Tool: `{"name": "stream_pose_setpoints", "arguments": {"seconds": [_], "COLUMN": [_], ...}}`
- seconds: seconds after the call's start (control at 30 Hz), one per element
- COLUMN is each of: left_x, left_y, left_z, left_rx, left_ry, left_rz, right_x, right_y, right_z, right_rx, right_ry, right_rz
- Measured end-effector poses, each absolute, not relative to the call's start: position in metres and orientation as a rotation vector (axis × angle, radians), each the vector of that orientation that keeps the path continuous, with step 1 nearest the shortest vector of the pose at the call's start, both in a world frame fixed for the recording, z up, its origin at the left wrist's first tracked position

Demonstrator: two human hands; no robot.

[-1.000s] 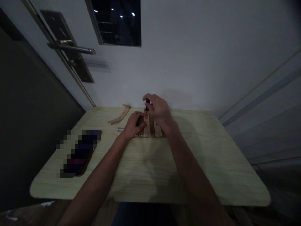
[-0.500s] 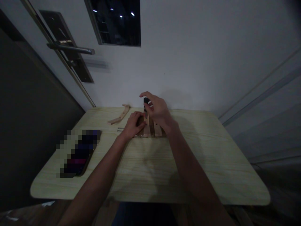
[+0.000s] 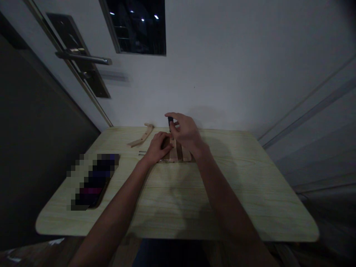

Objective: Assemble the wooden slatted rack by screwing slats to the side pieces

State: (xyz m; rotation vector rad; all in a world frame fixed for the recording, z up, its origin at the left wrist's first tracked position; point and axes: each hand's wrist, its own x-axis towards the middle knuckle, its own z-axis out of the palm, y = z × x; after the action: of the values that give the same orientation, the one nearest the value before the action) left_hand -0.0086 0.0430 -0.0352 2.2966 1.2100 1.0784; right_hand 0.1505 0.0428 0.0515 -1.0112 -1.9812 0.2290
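Note:
At the back middle of the table, two pale wooden strips lie side by side, a left strip [image 3: 174, 155] and a right strip [image 3: 186, 155]. Under them is a brown board [image 3: 180, 155], with what looks like clear film at its front edge. My left hand [image 3: 156, 150] rests on the board, its thumb and fingers closed against the left strip. My right hand [image 3: 189, 131] grips a screwdriver [image 3: 170, 120] with a black handle, held upright over the left strip. Its forefinger arches across the handle's top. The tip is hidden by my fingers.
A bent wooden piece with holes [image 3: 144, 136] lies behind my left hand. Thin dark screws [image 3: 142, 152] sit just left of that hand. A blurred-out phone [image 3: 97, 181] lies on the table's left. A white door [image 3: 208, 74] with a lever handle [image 3: 91, 58] stands behind the table.
My right hand has turned slightly; its forefinger is lower, now over the screwdriver's top. The screwdriver handle stands straighter and slightly left. My left hand stays in place.

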Motion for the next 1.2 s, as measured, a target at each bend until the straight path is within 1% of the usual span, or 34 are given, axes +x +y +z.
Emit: {"name": "stream_pose_setpoints", "arguments": {"seconds": [0.13,0.37,0.83,1.2], "left_x": [-0.0088,-0.008,-0.009,-0.0086], "left_y": [0.0426,0.0411,0.0432,0.0412], "left_z": [-0.0343,-0.0331,-0.0354,-0.0336], "left_rx": [2.307,2.282,2.285,2.289], "left_ry": [1.214,1.212,1.189,1.19], "left_rz": [1.064,1.079,1.078,1.077], "right_x": [0.1525,0.1558,0.152,0.1552], "right_y": [0.042,0.0354,0.0399,0.0349], "right_z": [0.0528,0.0588,0.0515,0.0603], "right_rx": [-1.053,-1.118,-1.103,-1.109], "right_ry": [-1.971,-1.97,-1.976,-2.009], "right_rz": [0.236,0.129,0.156,0.211]}}
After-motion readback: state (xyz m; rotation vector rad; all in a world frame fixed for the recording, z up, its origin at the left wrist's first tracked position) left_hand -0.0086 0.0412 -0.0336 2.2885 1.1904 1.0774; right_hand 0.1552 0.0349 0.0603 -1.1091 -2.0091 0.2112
